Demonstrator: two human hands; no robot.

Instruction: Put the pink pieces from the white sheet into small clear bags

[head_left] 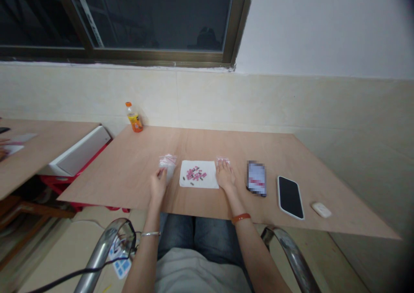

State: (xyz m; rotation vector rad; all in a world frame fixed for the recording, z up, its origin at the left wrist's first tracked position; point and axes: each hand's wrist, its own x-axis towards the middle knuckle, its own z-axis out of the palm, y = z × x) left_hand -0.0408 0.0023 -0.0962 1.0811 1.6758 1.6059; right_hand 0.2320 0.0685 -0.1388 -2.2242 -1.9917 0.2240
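Note:
A white sheet of paper [210,178] lies on the table between my hands, with several small pink and dark pieces [196,174] scattered over it. On its left, my left hand [158,181] is closed, its fingertips pinching the edge of the clear zip bags [168,161] lying there. My right hand [225,176] rests flat at the paper's right edge, fingers stretched out. Under those fingertips shows the pink-striped top of another clear zip bag [223,159]; the rest of that bag is hidden by the hand.
Right of my right hand lie a phone with a blurred screen [256,178], a white-framed dark tablet [290,198] and a small white case [321,209]. An orange drink bottle [134,118] stands at the back left. Another person's hand [4,149] shows at the neighbouring table [48,133].

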